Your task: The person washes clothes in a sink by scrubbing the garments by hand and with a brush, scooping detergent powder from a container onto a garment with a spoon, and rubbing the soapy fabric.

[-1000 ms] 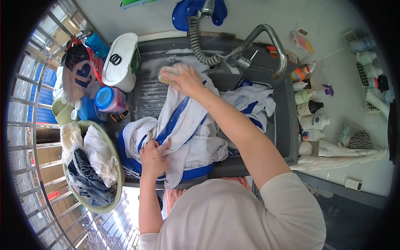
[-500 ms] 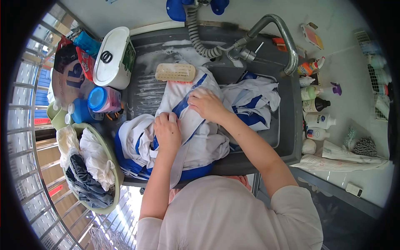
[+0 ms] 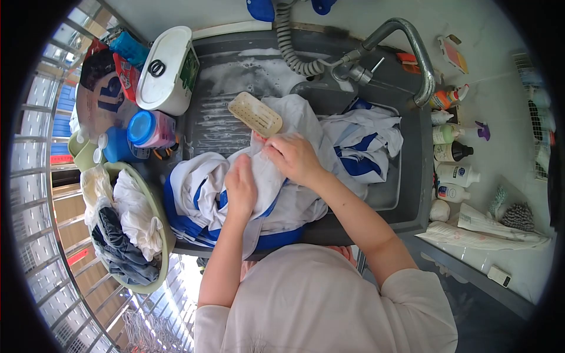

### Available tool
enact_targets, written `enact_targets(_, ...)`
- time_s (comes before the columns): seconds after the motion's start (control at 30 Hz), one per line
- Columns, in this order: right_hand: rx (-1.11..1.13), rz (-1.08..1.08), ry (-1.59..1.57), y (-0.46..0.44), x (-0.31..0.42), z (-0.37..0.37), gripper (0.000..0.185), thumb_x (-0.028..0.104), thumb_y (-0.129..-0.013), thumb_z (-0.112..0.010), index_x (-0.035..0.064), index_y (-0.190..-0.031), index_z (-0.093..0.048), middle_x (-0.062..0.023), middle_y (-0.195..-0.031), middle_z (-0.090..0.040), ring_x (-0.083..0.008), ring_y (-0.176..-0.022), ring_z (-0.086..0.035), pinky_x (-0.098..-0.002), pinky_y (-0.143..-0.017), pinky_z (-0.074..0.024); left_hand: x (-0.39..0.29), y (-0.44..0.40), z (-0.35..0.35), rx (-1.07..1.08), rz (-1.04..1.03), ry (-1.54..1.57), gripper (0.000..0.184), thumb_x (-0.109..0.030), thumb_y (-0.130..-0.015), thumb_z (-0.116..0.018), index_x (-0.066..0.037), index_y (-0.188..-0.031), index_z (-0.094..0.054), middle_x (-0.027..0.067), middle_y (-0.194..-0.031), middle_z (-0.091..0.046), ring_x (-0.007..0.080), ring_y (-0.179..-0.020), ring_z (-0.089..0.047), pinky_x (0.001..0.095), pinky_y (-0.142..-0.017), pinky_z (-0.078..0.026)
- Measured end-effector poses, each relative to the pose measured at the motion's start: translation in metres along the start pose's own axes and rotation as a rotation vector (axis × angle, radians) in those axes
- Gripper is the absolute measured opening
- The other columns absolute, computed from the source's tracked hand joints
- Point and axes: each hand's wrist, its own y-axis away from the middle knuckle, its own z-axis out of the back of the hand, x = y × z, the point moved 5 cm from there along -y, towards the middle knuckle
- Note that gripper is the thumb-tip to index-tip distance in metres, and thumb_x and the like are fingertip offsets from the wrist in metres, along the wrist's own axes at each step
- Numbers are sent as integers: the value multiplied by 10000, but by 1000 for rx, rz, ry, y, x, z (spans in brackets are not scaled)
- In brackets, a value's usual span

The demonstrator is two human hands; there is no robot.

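Note:
A white garment with blue panels (image 3: 206, 182) lies bunched over the ribbed drainboard of the grey sink (image 3: 415, 194). My left hand (image 3: 240, 183), slightly blurred, is closed on the cloth near its middle. Just to the right, my right hand (image 3: 292, 156) has its fingers bent and gripping a raised fold. Beyond my right fingertips a cream scrub brush (image 3: 255, 115) rests tilted against the fabric, reddish bristles showing under its near end. Another white-and-blue cloth (image 3: 368, 144) lies in the basin on the right.
Suds (image 3: 253, 73) cover the drainboard's back. A faucet (image 3: 426, 76) arches over the basin. On the left stand a white lidded tub (image 3: 165, 73), a blue-lidded jar (image 3: 147, 129) and a green laundry basin (image 3: 162, 235). Several bottles (image 3: 456, 173) line the right counter.
The garment's upper part has shifted and folded, hiding the blue stripe there. The brush has turned from level to slanting. Both hands remain on the cloth, with the right one slightly lower.

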Motion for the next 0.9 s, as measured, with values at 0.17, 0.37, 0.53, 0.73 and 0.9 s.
enact_targets(0.17,-156,-99,-101,27,46,-41,221,280,-792,-684,88,-710,-611,-90,-653,-602,-306,-586,-588,-418,-546,-456,38,-21,4,-150,127,145,522,-381,-1008,-495,-59,-596,-491,-37,-591,-428,65,-613,-392,293,-504,-302)
enact_targets(0.37,-111,-110,-33,-4,15,-56,162,233,-750,-665,109,-670,-600,-100,-657,-630,-312,-605,-631,-441,-550,-484,27,-9,-8,-48,173,478,282,-268,-974,-582,-66,-784,-633,-38,-730,-573,53,-646,-517,224,-563,-437)
enact_targets(0.53,-107,-239,-139,-4,-1,-62,209,201,-849,-613,90,-674,-589,-153,-649,-616,-371,-626,-620,-460,-551,-474,42,-16,-1,20,158,526,253,-247,-973,-585,-46,-845,-668,-33,-798,-612,39,-689,-528,209,-594,-437)
enact_targets(0.73,-187,-143,-153,7,19,-56,239,178,-875,-648,49,-682,-594,-173,-597,-575,-373,-557,-589,-427,-501,-430,57,-34,-11,111,190,622,292,-254,-975,-579,-39,-798,-666,-34,-692,-577,53,-662,-502,236,-576,-419)
enact_targets(0.9,-138,-363,-128,-1,4,-48,168,182,-822,-634,78,-697,-593,-168,-648,-609,-384,-617,-616,-452,-537,-458,31,-34,-12,-27,86,84,519,-382,-961,-577,15,-628,-606,31,-546,-524,73,-557,-449,282,-510,-391)
